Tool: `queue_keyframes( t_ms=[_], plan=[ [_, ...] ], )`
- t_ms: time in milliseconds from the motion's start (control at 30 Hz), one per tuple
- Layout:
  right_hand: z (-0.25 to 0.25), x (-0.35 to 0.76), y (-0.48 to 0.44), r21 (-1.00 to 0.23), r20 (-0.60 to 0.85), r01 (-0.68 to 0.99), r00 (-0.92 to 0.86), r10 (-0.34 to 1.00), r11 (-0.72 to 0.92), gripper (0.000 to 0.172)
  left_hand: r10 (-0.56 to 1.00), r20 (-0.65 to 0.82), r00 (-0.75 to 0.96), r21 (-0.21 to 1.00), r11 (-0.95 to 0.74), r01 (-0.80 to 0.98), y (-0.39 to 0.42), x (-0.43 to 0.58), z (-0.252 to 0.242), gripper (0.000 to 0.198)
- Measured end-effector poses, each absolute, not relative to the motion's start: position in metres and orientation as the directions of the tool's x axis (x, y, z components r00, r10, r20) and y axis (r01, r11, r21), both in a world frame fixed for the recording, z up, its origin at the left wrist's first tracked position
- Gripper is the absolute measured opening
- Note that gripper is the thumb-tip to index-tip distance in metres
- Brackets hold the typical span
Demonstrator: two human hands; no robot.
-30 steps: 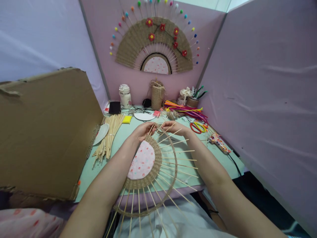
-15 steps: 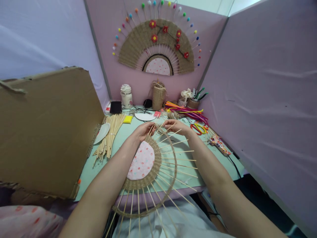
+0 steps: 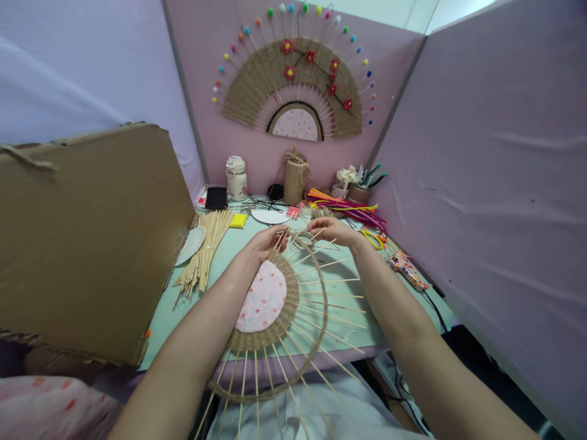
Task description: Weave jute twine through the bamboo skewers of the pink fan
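Observation:
A half-made woven fan (image 3: 288,305) leans over the table's front edge and my lap. Its half-round centre is white cloth with pink spots, ringed by tight twine weaving; thin sticks radiate from it, crossed by an outer twine band. My left hand (image 3: 270,242) is closed around the fan's far end, gripping sticks where the outer band stops. Just right of it, my right hand (image 3: 331,231) pinches twine (image 3: 302,237), which loops loosely between the two hands. The fingertips of my right hand are small and partly hidden by sticks.
A bundle of sticks (image 3: 206,250) and a cardboard sheet (image 3: 92,244) stand left. Behind are a white jar (image 3: 236,178), a twine roll (image 3: 296,177) and colourful pipe cleaners (image 3: 348,211). A glue gun (image 3: 408,271) lies right. A finished fan (image 3: 257,79) hangs on the wall.
My right hand has moved slightly right, away from my left hand, drawing the twine with it. The left hand and the fan stay in place. The view has shifted a little.

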State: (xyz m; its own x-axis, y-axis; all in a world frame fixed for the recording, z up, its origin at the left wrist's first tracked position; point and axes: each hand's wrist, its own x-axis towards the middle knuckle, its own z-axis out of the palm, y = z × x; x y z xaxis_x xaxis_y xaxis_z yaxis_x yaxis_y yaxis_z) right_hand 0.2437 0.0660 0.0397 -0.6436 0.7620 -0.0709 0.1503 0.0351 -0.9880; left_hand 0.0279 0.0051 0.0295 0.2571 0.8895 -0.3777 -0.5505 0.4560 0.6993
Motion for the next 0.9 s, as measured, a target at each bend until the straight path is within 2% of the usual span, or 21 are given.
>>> queue_keyframes(
  t_ms=[100,267,533,667,800,900],
  plan=[
    [0.048,0.248,0.071,-0.984,-0.021,0.151,-0.634,0.773,0.097,0.029,0.883,-0.385,0.268,0.695,0.468,-0.546,0.005,0.027,0.03,0.01],
    [0.063,0.243,0.077,-0.982,0.107,0.06,-0.609,0.786,0.181,0.03,0.886,-0.374,0.274,0.709,0.463,-0.531,0.006,0.027,0.029,0.009],
    [0.077,0.232,0.073,-0.953,0.288,-0.039,-0.435,0.853,0.301,0.029,0.91,-0.33,0.251,0.756,0.414,-0.508,0.005,0.028,0.027,0.007],
    [0.077,0.232,0.075,-0.944,0.326,-0.078,-0.371,0.87,0.32,0.026,0.911,-0.323,0.256,0.763,0.411,-0.499,0.004,0.028,0.027,0.008],
    [0.072,0.236,0.08,-0.947,0.275,0.06,-0.351,0.895,0.315,0.022,0.912,-0.323,0.252,0.764,0.408,-0.499,0.005,0.028,0.026,0.007],
    [0.067,0.241,0.082,-0.901,0.253,0.22,-0.434,0.865,0.373,0.025,0.913,-0.325,0.248,0.762,0.408,-0.503,0.006,0.028,0.026,0.007]
  ],
)
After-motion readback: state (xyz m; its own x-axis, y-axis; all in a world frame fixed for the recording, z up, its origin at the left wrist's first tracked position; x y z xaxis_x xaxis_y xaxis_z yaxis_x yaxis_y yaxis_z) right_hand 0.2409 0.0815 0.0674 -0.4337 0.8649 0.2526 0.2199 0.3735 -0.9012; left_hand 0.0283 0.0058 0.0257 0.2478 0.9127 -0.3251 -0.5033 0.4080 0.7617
